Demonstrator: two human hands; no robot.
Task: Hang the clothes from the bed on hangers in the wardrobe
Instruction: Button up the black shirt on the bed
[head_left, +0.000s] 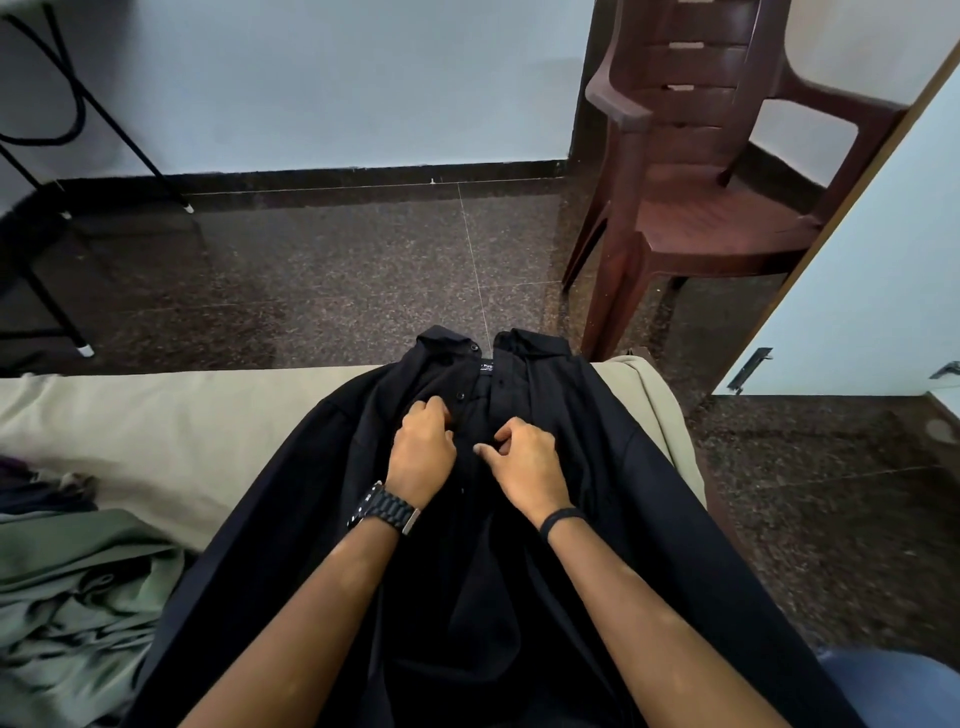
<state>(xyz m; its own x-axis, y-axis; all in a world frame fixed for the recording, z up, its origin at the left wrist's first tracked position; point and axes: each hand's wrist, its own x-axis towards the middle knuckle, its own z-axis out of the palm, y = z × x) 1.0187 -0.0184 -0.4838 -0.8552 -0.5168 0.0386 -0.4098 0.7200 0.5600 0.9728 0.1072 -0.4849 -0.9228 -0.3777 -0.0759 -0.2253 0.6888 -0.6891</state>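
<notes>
At the far left of the bed (156, 415), a heap of green clothes (78, 597) lies crumpled against the near edge, with a scrap of something darker just behind it; they look like garments waiting their turn, pushed aside so the middle of the mattress is free for work.

In the middle, a black shirt (311, 519) is spread flat on its back, collar (467, 348) pointing away toward the floor and hem toward the person. Laid out like this, the button placket runs straight up the centre, where both hands can reach it.

The left hand (423, 447) (a dark watch on its wrist) has its fingers curled down onto the left front panel, pinching the cloth beside a button. The right hand (524, 452), with a thin black band on its wrist, pinches the opposite edge between thumb and curled fingers. My guess is that the front is being buttoned or unbuttoned ahead of taking a hanger, though no hanger is in view.

To the right stands a brown plastic chair (701, 208), and beyond it a pale door panel (857, 286), possibly the wardrobe's.
</notes>
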